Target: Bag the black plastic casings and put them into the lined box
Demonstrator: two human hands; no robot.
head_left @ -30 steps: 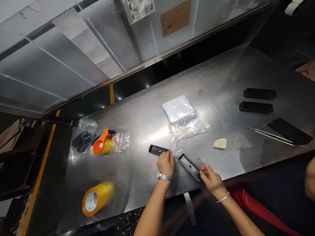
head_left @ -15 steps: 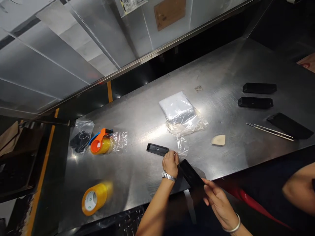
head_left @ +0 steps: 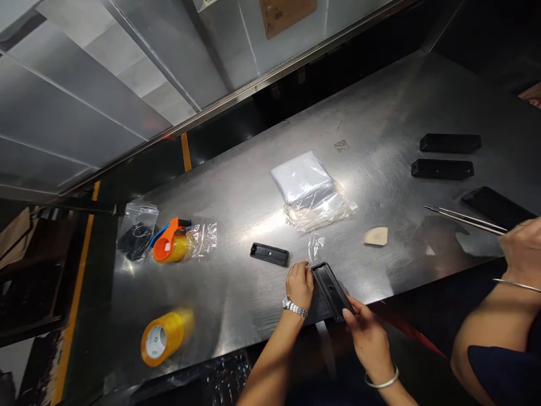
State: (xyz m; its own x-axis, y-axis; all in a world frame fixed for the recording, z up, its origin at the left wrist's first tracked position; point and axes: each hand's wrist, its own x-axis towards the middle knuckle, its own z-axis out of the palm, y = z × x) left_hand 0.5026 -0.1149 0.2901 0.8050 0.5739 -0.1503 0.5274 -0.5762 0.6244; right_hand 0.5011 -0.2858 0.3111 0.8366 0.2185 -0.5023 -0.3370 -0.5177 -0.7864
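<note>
**Right hand (head_left: 368,341) grips a black plastic tray (head_left: 328,282) over the counter (head_left: 380,113) edge**

The tray sits at the front edge of the stainless steel counter, angled across it, with its hollow side up and a small hole in its floor. The right hand is closed around the tray's near end, fingers along the rim. The left hand (head_left: 299,286), wearing a metal wristwatch (head_left: 295,307), is curled with its fingertips (head_left: 307,272) against the far end; whether it grips the tray or only touches it, I cannot tell. A scrap of clear film (head_left: 316,247) lies just above those fingers.

Just left of the hands lies a second black tray (head_left: 269,254). Farther back is a white packet (head_left: 298,175) on a clear plastic bag (head_left: 321,208). To the right are a beige wedge (head_left: 376,236), two black bars (head_left: 450,143), a flat black piece (head_left: 494,206) and metal tweezers (head_left: 465,220). A co-worker's hand (head_left: 524,251) reaches in near the tweezers' tips. To the left are an orange tape dispenser (head_left: 169,248) and a yellow tape roll (head_left: 163,337).
</note>
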